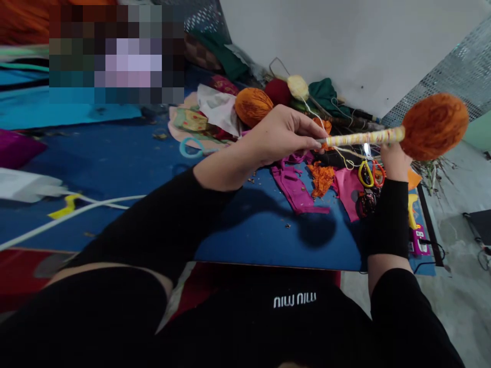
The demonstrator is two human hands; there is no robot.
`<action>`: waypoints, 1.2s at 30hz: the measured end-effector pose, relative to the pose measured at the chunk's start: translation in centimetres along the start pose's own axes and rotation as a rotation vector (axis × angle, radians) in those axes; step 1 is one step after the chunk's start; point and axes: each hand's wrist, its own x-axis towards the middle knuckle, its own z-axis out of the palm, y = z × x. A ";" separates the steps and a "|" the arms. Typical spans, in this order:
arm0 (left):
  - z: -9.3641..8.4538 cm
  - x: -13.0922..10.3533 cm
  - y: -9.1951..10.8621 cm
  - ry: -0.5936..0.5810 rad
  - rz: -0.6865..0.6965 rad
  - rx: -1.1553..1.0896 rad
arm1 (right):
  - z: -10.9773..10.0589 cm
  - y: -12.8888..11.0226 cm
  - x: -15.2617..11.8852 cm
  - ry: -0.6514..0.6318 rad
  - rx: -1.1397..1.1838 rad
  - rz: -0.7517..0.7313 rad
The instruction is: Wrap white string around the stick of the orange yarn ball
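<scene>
A stick wrapped in pale yarn (364, 137) with reddish flecks lies nearly level above the table, and a large orange ball (435, 127) is on its right end. My left hand (282, 134) pinches the bare left tip between thumb and fingers. Just left of the orange ball, my right hand (397, 161) grips the stick from below; its fingers are partly hidden. A cream yarn ball (297, 87) sits behind, with a loose strand running down toward the left fingertips. Beneath the stick are yellow-handled scissors (365, 175) and a red scissor handle (379, 174).
Magenta cloth scraps (293, 186) and crumpled orange material (322, 179) lie on the blue table (245, 235). Another orange ball (253, 106) and blue-handled scissors (191, 147) stand further left. A white cable (76, 213) crosses the left side. A purple power strip (420, 240) is at the right edge.
</scene>
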 end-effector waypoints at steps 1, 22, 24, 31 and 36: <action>0.2 0.1 -0.3 0.031 -0.002 -0.022 | 0.6 -0.4 -0.4 0.000 0.012 -0.028; 2.2 2.0 -2.6 0.240 -0.035 -0.261 | 4.4 -7.8 -9.1 -0.022 0.527 -0.517; 2.3 1.9 -2.7 0.240 -0.020 -0.240 | 4.2 -7.8 -9.3 -0.031 0.531 -0.526; 2.2 2.1 -3.4 0.209 0.052 -0.073 | 4.0 -7.6 -9.4 -0.082 0.436 -0.570; 2.4 2.2 -3.8 0.189 0.049 -0.002 | 2.7 -7.5 -9.0 -0.092 0.192 -0.659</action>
